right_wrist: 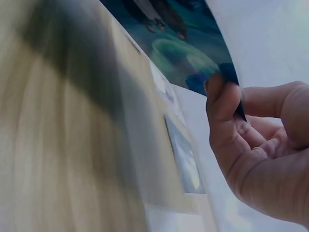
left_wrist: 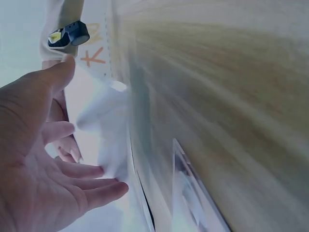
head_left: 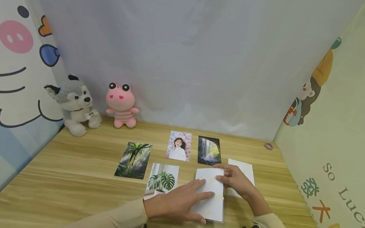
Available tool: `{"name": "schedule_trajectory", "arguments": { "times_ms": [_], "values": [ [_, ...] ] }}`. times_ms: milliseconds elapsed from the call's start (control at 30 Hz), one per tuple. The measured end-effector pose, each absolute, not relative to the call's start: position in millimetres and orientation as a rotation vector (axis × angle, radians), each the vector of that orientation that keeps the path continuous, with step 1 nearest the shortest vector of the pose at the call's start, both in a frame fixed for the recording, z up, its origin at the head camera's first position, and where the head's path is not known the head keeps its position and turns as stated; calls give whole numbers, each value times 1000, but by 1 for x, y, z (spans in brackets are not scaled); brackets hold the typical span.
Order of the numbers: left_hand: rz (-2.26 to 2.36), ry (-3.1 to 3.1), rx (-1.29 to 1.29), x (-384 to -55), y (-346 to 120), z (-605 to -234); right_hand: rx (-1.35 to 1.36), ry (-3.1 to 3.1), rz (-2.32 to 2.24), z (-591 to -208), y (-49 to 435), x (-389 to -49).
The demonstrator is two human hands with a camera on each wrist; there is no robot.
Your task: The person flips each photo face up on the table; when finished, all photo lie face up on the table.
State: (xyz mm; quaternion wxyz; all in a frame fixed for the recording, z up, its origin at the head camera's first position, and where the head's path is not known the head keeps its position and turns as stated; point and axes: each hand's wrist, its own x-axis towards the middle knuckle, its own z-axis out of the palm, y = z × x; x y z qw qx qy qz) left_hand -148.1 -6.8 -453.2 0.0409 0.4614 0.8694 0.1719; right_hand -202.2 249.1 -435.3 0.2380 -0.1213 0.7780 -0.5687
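Note:
My right hand pinches the upper right edge of a photo card, between thumb and fingers. The card's pale back faces up in the head view, while the right wrist view shows its dark blue-green picture side. Over the card's left part lies my left hand, fingers spread and fairly straight; whether they press on it I cannot tell. Partly behind my right wrist is a second card, white side up. A photo of a potted monstera sits left of the held card.
Further back lie a waterfall photo, a portrait photo and a jungle plant photo. A plush husky and a pink plush toy stand at the back left. At the back right is a purple ring.

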Motion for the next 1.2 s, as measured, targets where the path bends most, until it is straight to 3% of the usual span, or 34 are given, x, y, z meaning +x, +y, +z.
{"name": "schedule_trajectory", "arguments": {
  "times_ms": [600,1200],
  "values": [
    [690,2920,1525,-153,9,-453,-60,2062,-1935,-422,232,-201],
    [943,2896,1472,-161,5,-447,-13,2136,-2042,-415,214,-200]
  ]
}}
